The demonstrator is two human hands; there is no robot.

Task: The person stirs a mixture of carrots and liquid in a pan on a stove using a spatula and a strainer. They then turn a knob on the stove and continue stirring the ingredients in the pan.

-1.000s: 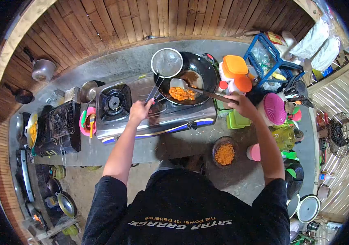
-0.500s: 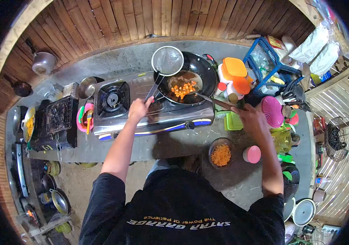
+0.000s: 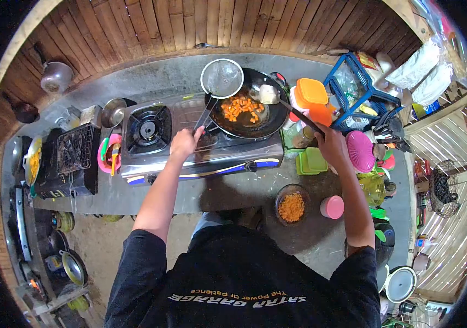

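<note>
My left hand (image 3: pixel 185 143) grips the handle of a round mesh strainer (image 3: pixel 222 78), which hangs over the left rim of a black wok (image 3: pixel 273 117). Orange diced pieces (image 3: pixel 240 109) lie in shiny oil on the wok's left side. In my right hand (image 3: pixel 330 145) is the dark handle of a spatula (image 3: pixel 269 94). Its pale, shiny blade is over the wok's right part, apart from the pieces. The wok sits on the right burner of a steel gas stove (image 3: pixel 190 143).
A bowl (image 3: pixel 291 206) of shredded orange food stands on the counter beside a pink-lidded jar (image 3: pixel 332 208). Right of the wok are green containers (image 3: pixel 311 161), an orange-lidded tub (image 3: pixel 311 91) and a blue rack (image 3: pixel 348 82). A bare burner (image 3: pixel 148 129) is on the left.
The spatula has swung up and to the right, away from the orange pieces, which now spread more to the left. The strainer stays in nearly the same place over the wok's rim.
</note>
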